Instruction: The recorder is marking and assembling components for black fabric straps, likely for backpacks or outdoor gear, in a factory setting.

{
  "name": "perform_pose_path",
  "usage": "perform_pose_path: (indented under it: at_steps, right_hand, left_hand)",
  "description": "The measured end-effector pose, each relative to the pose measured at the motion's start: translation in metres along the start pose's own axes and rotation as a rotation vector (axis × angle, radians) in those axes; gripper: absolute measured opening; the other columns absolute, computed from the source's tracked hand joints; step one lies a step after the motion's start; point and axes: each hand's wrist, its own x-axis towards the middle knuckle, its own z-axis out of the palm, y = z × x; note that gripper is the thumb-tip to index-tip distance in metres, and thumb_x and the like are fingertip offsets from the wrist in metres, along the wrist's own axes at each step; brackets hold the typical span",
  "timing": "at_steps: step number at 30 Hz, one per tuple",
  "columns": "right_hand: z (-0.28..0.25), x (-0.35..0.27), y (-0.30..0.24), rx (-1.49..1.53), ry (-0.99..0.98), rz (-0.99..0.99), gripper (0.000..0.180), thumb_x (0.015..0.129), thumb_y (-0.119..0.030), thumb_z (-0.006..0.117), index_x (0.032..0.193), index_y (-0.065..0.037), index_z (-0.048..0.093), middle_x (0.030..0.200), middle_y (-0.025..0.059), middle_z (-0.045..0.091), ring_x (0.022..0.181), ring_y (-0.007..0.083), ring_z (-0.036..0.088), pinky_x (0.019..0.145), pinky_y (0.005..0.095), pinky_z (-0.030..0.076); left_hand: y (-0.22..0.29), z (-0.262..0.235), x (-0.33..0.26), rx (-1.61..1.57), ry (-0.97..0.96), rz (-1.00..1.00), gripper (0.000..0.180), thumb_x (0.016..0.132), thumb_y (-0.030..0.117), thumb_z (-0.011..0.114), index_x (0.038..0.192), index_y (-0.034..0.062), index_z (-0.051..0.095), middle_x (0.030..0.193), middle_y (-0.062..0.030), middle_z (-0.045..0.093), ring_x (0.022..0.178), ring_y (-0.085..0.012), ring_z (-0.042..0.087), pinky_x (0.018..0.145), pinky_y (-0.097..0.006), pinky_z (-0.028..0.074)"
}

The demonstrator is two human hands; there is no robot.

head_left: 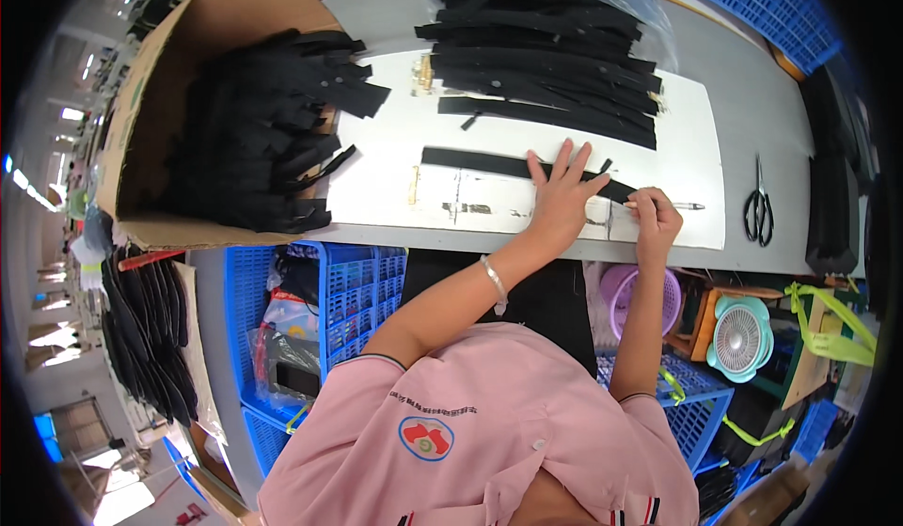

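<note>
My left hand (562,199) lies with fingers spread on a long black fabric strip (475,161), pressing it to a white board (376,183). The board has dark marks and tape bits along its near side. In my right hand (657,223) a slim pen (694,206) is pinched, its tip close to the strip's right end. Whether the tip touches the strip I cannot tell. A small black tab sticks up from the strip beside my left fingers. Farther back on the board, several black strips (546,65) lie in a layered pile.
At the left, a cardboard box (179,37) is full of black strips. Black-handled scissors (758,214) lie on the grey table to the right. Blue crates (348,291), a purple basket (649,291) and a small fan (739,338) are below the table edge.
</note>
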Motion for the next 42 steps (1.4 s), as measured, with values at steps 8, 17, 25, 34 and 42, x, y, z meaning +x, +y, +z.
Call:
perform_pose_path:
  at_steps: [8,17,25,34,42]
  right_hand:
    - [0.003,0.003,0.0,0.03,0.022,0.094,0.016,0.101,-0.013,0.064,0.094,-0.001,0.072,0.087,0.0022,0.071,0.071,0.0053,0.058,0.064,0.0202,0.044]
    - [0.003,0.008,-0.001,0.056,0.026,0.104,0.016,0.102,-0.015,0.065,0.096,-0.002,0.073,0.088,0.0018,0.072,0.07,0.005,0.059,0.062,0.0193,0.044]
    - [0.0,0.008,0.009,0.059,0.016,0.107,0.016,0.103,-0.015,0.064,0.099,-0.002,0.073,0.09,0.0021,0.072,0.07,0.0042,0.057,0.062,0.0186,0.044]
    - [0.005,0.012,0.001,0.038,-0.004,0.09,0.019,0.105,-0.016,0.061,0.113,-0.002,0.071,0.088,0.0017,0.069,0.07,0.0038,0.054,0.061,0.0189,0.042]
    - [0.048,-0.037,-0.037,-0.277,0.062,-0.19,0.026,0.108,-0.012,0.054,0.13,-0.003,0.066,0.104,0.0089,0.073,0.094,0.0166,0.067,0.088,0.0329,0.052]
  left_hand:
    - [-0.051,-0.009,0.078,-0.051,0.201,0.009,0.055,0.083,-0.008,0.058,0.133,0.0106,0.068,0.151,-0.0236,0.049,0.149,-0.0396,0.035,0.119,-0.074,0.006]
    - [-0.214,-0.169,0.007,0.644,0.295,-0.158,0.059,0.077,-0.011,0.058,0.133,0.007,0.066,0.149,-0.0169,0.054,0.152,-0.0359,0.033,0.124,-0.065,0.01]
    - [-0.264,-0.249,-0.017,0.813,0.177,-0.227,0.011,0.082,0.009,0.074,0.091,0.007,0.079,0.115,-0.0066,0.074,0.141,-0.03,0.05,0.125,-0.063,0.01]
    - [-0.138,-0.162,-0.045,0.42,0.068,-0.048,0.018,0.093,0.021,0.073,0.095,0.0032,0.076,0.112,-0.0127,0.073,0.12,-0.0312,0.067,0.115,-0.053,0.037]
    - [-0.04,-0.035,-0.037,0.265,0.147,0.012,0.053,0.096,0.022,0.065,0.139,-0.0066,0.054,0.15,-0.0248,0.05,0.146,-0.0402,0.04,0.122,-0.054,0.026]
